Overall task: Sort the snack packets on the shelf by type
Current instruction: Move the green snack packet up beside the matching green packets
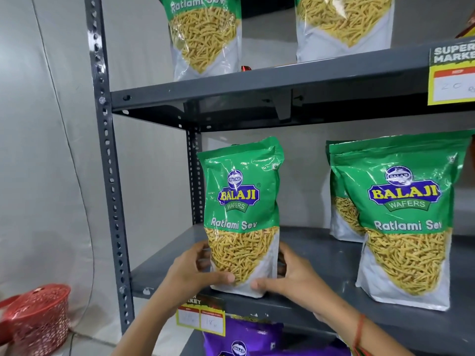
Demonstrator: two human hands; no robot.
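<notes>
Head view: both hands (241, 276) grip Balaji Wafers "Ratlami Sev" packet (241, 201) (upright, grey shelf (321, 255)).

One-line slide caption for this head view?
Both hands, left hand and right hand, steady an upright Ratlami Sev packet on the shelf.

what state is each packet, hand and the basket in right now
held Ratlami Sev packet: upright on middle shelf, gripped at base
left hand: closed on packet
right hand: closed on packet
right-side Ratlami Sev packet: upright, untouched
purple packet: on lower shelf, partly hidden
red basket: on floor, contents unseen
</notes>
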